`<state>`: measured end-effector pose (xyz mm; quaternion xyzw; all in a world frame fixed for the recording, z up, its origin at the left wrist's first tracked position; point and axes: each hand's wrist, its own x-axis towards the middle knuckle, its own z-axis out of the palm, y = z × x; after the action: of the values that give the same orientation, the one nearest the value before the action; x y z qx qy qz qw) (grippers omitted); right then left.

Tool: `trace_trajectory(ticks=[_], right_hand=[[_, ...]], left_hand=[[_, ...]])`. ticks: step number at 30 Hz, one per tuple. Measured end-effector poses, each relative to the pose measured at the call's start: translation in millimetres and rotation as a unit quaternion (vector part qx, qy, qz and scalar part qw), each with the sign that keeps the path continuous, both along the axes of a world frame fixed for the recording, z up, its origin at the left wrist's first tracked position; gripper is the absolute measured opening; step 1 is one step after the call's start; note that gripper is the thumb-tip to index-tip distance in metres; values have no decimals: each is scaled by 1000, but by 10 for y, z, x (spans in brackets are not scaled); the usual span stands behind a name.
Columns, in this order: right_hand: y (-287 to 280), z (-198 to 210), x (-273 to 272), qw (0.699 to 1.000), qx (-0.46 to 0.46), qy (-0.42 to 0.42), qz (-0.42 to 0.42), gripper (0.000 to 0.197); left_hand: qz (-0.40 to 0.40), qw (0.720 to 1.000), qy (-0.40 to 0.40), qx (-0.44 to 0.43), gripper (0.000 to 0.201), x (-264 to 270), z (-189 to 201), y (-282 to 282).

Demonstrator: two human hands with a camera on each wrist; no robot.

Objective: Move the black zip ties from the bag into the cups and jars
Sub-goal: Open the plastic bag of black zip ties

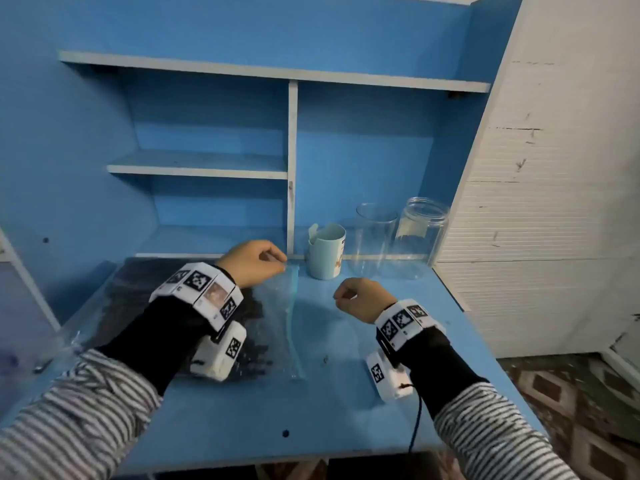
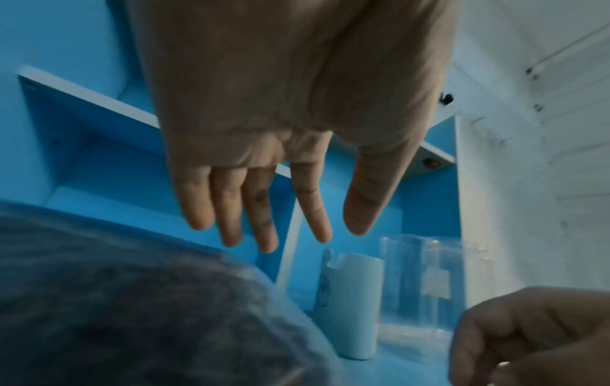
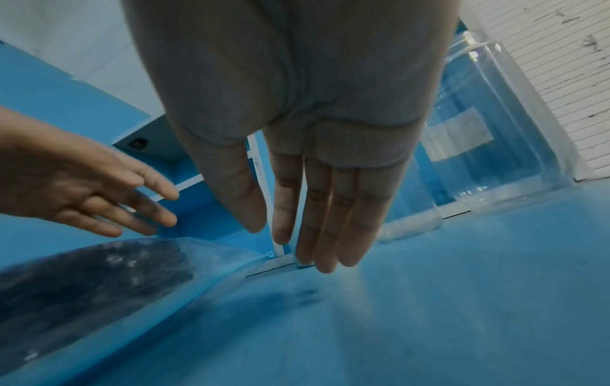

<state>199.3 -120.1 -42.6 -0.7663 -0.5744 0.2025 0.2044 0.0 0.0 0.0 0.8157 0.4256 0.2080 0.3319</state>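
A clear zip bag [image 1: 277,327] full of black zip ties [image 1: 138,292] lies on the left half of the blue table [image 1: 311,410], its zip strip facing right. My left hand [image 1: 254,263] hovers over the bag's far right corner, and the left wrist view shows its fingers [image 2: 264,222] straight and holding nothing. My right hand [image 1: 358,297] hangs over bare table right of the bag, fingers [image 3: 327,235] straight and empty. At the back right stand a light blue cup [image 1: 325,252], a clear cup [image 1: 374,237] and a clear jar [image 1: 420,233]; no zip ties show in them.
Blue shelves [image 1: 197,168] rise behind the table, with a white divider [image 1: 292,168] just left of the cup. A white panelled wall [image 1: 536,202] closes the right side. A small dark speck [image 1: 325,358] lies on the table. A cable [image 1: 415,420] hangs from my right wrist.
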Motion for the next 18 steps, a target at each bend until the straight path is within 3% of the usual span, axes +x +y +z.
trace_trajectory(ticks=[2,6,8,12,18], right_hand=[[32,-1,7,1000,-8,9,1,21],[147,-44,-31,998,-40,52,-4,18],[203,-62,-84,992,-53,109,-19,17],[252,6,-282,972,-62,229,4,44],[350,15,-564,968,-71,232,64,67]], left_hand=[[17,996,88,2,11,-48,7,87],[41,974,223,13,47,-191,-111,268],[38,975,221,6,54,-227,-188,294],[51,985,167,13,40,-279,-257,239],[78,991,105,14,35,-321,-218,89]])
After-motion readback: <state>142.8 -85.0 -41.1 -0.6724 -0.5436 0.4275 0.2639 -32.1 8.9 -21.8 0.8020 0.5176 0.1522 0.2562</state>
